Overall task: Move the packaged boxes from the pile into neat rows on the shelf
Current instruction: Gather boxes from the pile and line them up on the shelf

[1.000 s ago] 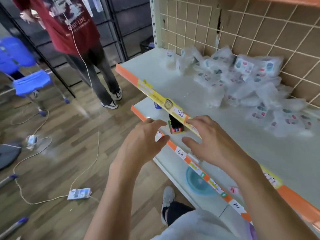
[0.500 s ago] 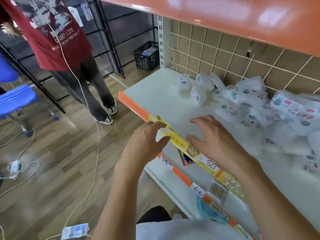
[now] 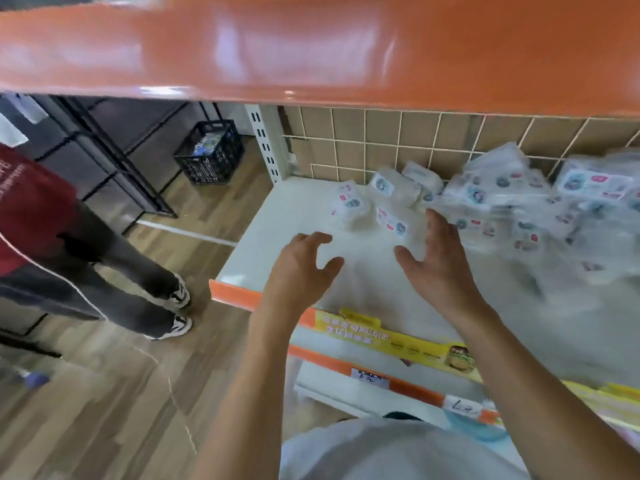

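A pile of plastic-wrapped boxes [image 3: 512, 206] lies heaped against the gridded back wall [image 3: 398, 140] at the rear right of the white shelf [image 3: 363, 282], running out of frame to the right; blur and glare from the wrapping leave the far-right packs hard to tell apart. Three packs [image 3: 348, 202] sit loose at the pile's left end. Their labels carry small pink and blue marks, too smeared to read. The person's left hand [image 3: 301, 268] and right hand [image 3: 436, 265] hover over the bare front of the shelf, fingers spread and relaxed, holding nothing; the right fingertips [image 3: 438, 220] reach close to the nearest pack [image 3: 391, 221], contact unclear. A yellow promotional strip [image 3: 384, 341] on the shelf's orange edge bears printed characters that cannot be made out. Handwritten price tags [image 3: 369, 375] below are illegible. An orange upper shelf [image 3: 311, 46] blocks the top of the view. A bystander in a red shirt [image 3: 31, 209] stands at left, cut off above the waist. A black crate [image 3: 211, 154] rests on the wooden floor [image 3: 114, 393].
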The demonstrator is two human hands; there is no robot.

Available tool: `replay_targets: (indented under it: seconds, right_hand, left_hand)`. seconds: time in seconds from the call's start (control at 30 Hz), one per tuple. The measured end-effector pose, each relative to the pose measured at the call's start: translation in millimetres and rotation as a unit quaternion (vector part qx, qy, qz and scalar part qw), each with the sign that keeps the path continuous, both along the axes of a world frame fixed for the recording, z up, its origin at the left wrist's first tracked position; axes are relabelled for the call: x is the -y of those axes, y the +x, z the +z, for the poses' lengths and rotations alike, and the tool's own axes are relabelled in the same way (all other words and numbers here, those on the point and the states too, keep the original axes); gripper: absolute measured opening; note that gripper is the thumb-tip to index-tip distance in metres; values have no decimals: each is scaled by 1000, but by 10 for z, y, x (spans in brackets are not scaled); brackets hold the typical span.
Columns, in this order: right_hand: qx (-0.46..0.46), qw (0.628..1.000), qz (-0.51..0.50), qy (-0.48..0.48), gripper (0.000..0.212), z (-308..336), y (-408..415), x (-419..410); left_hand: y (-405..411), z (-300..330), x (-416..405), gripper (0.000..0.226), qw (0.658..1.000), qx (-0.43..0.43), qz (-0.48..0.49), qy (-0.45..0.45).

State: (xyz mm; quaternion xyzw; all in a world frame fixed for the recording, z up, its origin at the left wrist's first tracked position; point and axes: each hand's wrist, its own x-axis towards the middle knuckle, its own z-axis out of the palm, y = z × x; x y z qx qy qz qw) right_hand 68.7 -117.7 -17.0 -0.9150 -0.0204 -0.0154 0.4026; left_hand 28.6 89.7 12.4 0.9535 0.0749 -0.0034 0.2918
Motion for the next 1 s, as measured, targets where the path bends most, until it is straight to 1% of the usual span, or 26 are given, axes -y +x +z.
replay_targets:
  seconds: [0.1,0.17,0.23,0.3,0.37,0.4,0.5,0.57,0.63,0.7,0.8,0.9,0.93,1.0]
  right_hand:
    - [-7,997,-67,41,82,-64,123,-152]
    - [-12,993,-100,57,82,-86,226,-232]
    - [-10,991,-119,61,74,-99,323,-285]
    - [-12,989,-134,68,61,-98,389,-314]
    - [-35,988,-134,70,53,-72,404,-313]
    - [-50,988,-128,70,52,-50,398,-297]
    - [-114,985,-112,62,56,27,341,-213]
    - [-143,983,-100,64,62,68,294,-183]
    - [-176,974,-91,112,71,95,264,-172]
    - [-210,961,-88,158,73,124,234,-154]
    - [-223,947,-94,211,57,128,194,-124]
    - [-207,931,-123,275,44,64,174,-107]
    - [-195,929,-138,284,41,40,173,-104]
    - [-165,937,-170,258,35,10,180,-90]
  left_hand:
    - [238,-25,-119,47,1000,2,-28,-13]
    - [381,-47,-160,50,999,6,-29,-23]
    - [502,-88,-181,57,999,6,-17,-47]
    - [605,-131,-184,63,997,5,-2,-72]
    - [717,-164,-195,67,996,8,14,-86]
    - [780,-168,-202,67,996,13,21,-88]
    - [951,-147,-192,70,996,24,34,-78]
    - [1044,-107,-125,77,997,20,42,-66]
    - [1112,-89,-18,82,998,-2,43,-40]
    - [1174,-137,50,84,999,-14,40,-21]
    - [1226,-226,47,83,997,-12,51,-55]
    - [1207,-252,17,81,997,-6,33,-73]
    - [1192,-247,9,80,997,-5,21,-73]
    - [1143,-227,-13,77,997,-12,-8,-73]
